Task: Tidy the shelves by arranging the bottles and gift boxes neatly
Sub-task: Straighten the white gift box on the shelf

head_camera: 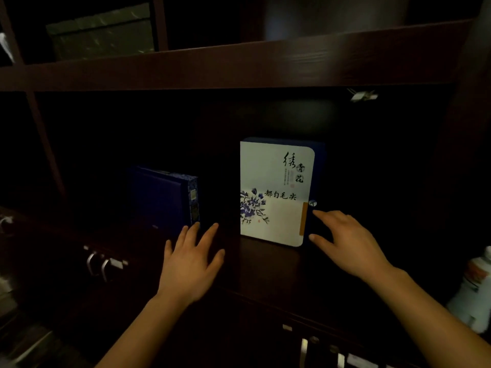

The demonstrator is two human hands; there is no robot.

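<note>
A white gift box [275, 192] with blue flowers and black writing stands upright on the dark wooden shelf [265, 264]. To its left stands a dark blue gift box [162, 197], turned at an angle. My left hand [190, 264] hovers open between the two boxes, its fingertips close to the blue box's lower corner. My right hand [348, 243] is open just right of the white box, fingers spread near its right edge; I cannot tell whether they touch it. Neither hand holds anything.
A grey-green box [102, 33] sits on the shelf above. A white ceramic bottle [475, 290] stands at the far right edge. Drawer handles [99, 264] show at lower left, and more handles [308, 349] lie below the shelf. The back of the shelf is very dark.
</note>
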